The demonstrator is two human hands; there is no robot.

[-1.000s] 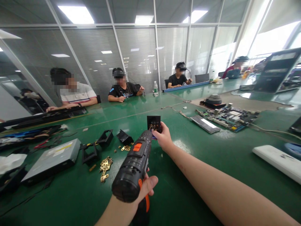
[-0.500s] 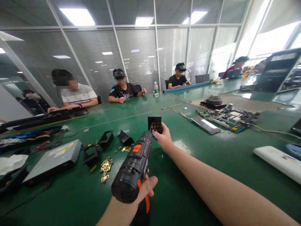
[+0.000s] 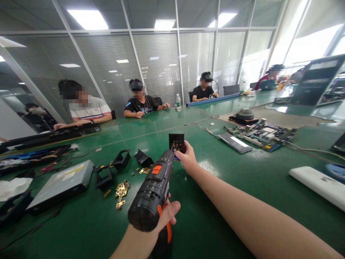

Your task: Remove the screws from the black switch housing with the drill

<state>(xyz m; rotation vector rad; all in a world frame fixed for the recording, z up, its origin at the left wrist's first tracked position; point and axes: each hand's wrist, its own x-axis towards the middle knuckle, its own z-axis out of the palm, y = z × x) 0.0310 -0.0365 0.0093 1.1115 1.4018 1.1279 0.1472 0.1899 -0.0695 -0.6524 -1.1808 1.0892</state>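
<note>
My left hand (image 3: pixel 167 216) is wrapped round the handle of a black and orange power drill (image 3: pixel 152 190), whose front end points away from me. My right hand (image 3: pixel 187 158) grips a small black module (image 3: pixel 176 142) with brass-coloured contacts at its right and lower edge. The drill's tip meets or nearly meets the module's face; the exact contact is too small to tell. Left of the drill lie a pile of brass pieces (image 3: pixel 122 190), a black frame (image 3: pixel 121 158), another black frame (image 3: pixel 103 177) and a black part (image 3: pixel 142 157).
A silver disc drive (image 3: pixel 63 183) lies at the left on the green table (image 3: pixel 231 216). To the right are a battery-like flat pack (image 3: pixel 235 142), a circuit board (image 3: pixel 266 135) and a white case (image 3: pixel 318 185). Several people sit across the table.
The drill and module stay nearly where they were, with only a slight shift of the view. Across the table, a seated person's hand has moved slightly to the right.
</note>
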